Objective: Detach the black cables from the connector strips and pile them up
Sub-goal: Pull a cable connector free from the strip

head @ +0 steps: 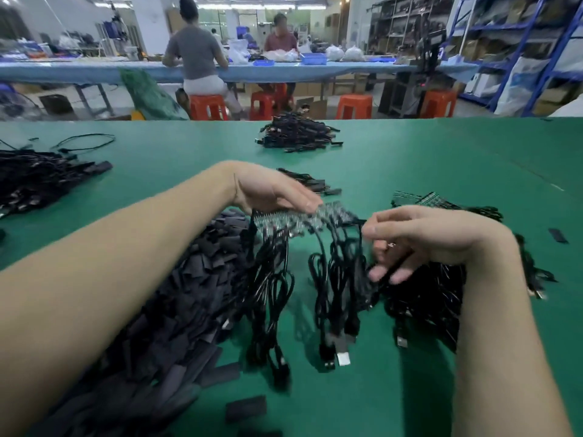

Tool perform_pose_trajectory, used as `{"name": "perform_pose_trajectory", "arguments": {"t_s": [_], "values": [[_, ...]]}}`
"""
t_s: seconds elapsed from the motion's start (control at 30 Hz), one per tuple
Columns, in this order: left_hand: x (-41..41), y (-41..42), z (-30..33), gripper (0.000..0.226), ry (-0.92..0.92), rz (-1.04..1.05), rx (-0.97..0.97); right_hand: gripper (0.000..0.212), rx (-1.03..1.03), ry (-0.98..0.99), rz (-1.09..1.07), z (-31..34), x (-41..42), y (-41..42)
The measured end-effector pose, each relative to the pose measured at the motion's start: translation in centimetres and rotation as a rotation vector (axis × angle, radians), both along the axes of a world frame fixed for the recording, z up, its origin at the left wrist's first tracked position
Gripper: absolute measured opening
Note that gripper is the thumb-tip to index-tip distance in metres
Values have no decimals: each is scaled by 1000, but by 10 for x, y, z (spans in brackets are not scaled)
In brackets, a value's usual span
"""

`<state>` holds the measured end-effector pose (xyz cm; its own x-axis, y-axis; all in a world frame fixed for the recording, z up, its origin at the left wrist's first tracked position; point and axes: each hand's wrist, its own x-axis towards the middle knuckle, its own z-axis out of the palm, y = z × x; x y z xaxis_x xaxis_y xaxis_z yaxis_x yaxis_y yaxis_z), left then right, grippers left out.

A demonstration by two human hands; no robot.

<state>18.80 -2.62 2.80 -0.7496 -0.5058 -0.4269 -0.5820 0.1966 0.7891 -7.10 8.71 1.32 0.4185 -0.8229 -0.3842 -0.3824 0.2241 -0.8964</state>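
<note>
My left hand (271, 190) holds a pale, see-through connector strip (303, 217) by its left part, lifted above the green table (441, 159). Several black cables (334, 272) hang from the strip in loops, their plug ends near the table. My right hand (422, 238) is at the strip's right end, with thumb and fingers pinching one black cable there. Motion blur hides the exact finger contact. A heap of loose black cables (422, 298) lies under my right wrist.
A big mound of flat black pieces (176, 310) lies under my left forearm. More cable heaps sit at the far centre (296, 134) and the left edge (38, 181). Green strips (422, 198) lie behind my right hand. People sit at a blue bench beyond.
</note>
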Motion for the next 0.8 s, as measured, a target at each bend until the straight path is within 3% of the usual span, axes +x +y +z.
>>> {"name": "perform_pose_trajectory", "arguments": {"t_s": [0.07,0.17,0.27,0.33,0.4,0.53,0.7,0.8], "values": [[-3,-1,-22,44,-118,42,71,42,17,157,-68,-5,8,-6],[-11,-2,-41,13,-118,109,50,35,-189,414,-124,-9,23,-21],[-21,-3,-53,5,-99,136,-107,23,-435,474,-184,-11,38,-33],[-26,-2,-57,11,-127,134,-169,15,-553,501,-223,-16,48,-38],[-26,0,-60,21,-151,120,-204,22,-601,580,-215,-23,57,-42],[-20,0,-61,17,-141,137,-202,45,-500,787,-161,-37,66,-48],[-4,-1,-55,31,-209,226,-78,13,-519,718,-301,-40,61,-50],[4,3,-41,37,-365,213,-70,11,-513,668,-352,-41,57,-52]]}}
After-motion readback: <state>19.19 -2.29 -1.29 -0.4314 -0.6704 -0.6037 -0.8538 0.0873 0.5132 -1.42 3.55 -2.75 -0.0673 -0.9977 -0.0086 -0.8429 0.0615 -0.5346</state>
